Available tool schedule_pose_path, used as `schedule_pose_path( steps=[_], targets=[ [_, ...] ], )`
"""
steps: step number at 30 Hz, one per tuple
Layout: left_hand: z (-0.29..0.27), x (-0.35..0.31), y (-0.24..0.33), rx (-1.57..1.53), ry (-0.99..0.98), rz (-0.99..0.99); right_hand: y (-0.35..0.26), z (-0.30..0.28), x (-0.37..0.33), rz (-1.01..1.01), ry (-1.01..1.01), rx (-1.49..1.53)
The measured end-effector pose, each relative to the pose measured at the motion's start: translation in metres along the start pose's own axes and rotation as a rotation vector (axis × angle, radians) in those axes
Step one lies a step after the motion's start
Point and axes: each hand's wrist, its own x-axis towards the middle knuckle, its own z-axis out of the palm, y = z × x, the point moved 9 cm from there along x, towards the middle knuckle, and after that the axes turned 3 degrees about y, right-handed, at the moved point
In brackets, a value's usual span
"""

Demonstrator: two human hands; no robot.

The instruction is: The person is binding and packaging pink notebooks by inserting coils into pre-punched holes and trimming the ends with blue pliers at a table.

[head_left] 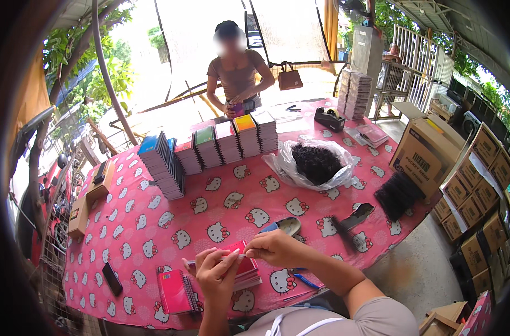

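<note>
My left hand [217, 273] is bent over a red notebook [247, 267], its fingers closed at the cover's edge. The notebook lies on a small pile with white page edges showing. Just to the right, my right hand [271, 248] is closed in a pinch, fingertips nearly meeting those of the left. Whatever is in that pinch is too small to make out. Beside my left wrist lies a pink spiral notebook [175, 292] with a black coil. Blue-handled pliers [306, 280] rest by my right forearm.
Stacks of spiral notebooks [214, 147] stand across the table [154, 218]. A plastic bag of black coils [317, 163], loose black coils [398, 195], a tape dispenser [329, 119] and a cardboard box [428, 151] sit right. A phone [113, 279] lies left. Another person [238, 78] stands opposite, holding a notebook.
</note>
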Motion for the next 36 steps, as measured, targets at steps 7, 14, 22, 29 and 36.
schedule_pose_path(
  steps=[7,14,22,29,36],
  targets=[
    [0.001,-0.001,-0.006,0.129,-0.044,-0.029,-0.022,-0.006,-0.003,-0.014,0.198,-0.206],
    [-0.003,0.003,0.004,0.131,-0.050,0.037,-0.030,-0.002,0.000,-0.095,0.183,-0.374],
    [-0.003,0.001,-0.006,0.104,-0.047,-0.050,-0.029,0.003,0.002,-0.026,0.201,-0.292],
    [-0.006,-0.001,-0.002,0.102,-0.043,-0.088,-0.034,0.007,0.002,-0.086,0.222,-0.348],
    [-0.015,0.000,0.005,0.153,-0.054,0.020,0.042,-0.016,0.012,0.232,-0.041,-0.244]
  ],
)
